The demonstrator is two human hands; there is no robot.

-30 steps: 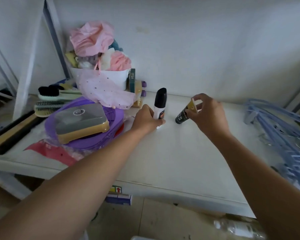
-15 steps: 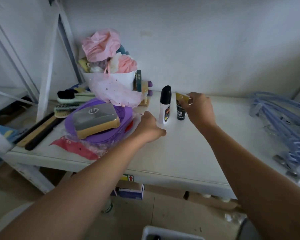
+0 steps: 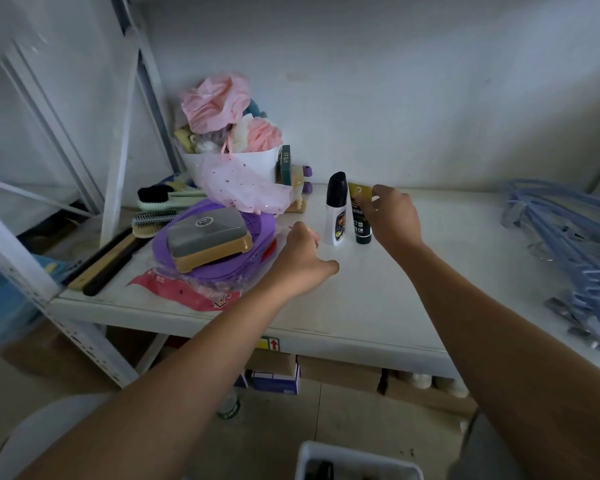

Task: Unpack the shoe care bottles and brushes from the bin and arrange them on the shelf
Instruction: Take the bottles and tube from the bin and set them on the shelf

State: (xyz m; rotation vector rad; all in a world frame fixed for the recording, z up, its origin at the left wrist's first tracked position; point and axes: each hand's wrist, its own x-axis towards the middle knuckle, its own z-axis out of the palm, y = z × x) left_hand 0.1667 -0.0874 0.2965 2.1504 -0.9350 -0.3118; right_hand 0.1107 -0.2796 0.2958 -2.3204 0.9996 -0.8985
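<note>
A white bottle with a black cap [image 3: 336, 211] stands upright at the back of the white shelf [image 3: 378, 296]. Right beside it stands a small black tube with a gold top [image 3: 361, 225]. My right hand [image 3: 394, 216] pinches the tube's upper part and covers its right side. My left hand [image 3: 302, 254] hovers a little in front and to the left of the white bottle, apart from it, with loosely curled fingers and nothing in it. The white bin [image 3: 357, 460] shows at the bottom edge; something dark lies in it.
At the left lie several brushes [image 3: 160, 211], a long black and wooden brush [image 3: 101, 261], and a purple lid bearing a grey and tan sponge box [image 3: 208, 237]. A white tub of pink cloths [image 3: 232, 161] stands behind them. Blue hangers [image 3: 568, 244] are heaped at the right.
My left hand let go of the white bottle and drew back. My right hand brought the black tube from a tilt to upright beside the bottle. The view pulled back.
</note>
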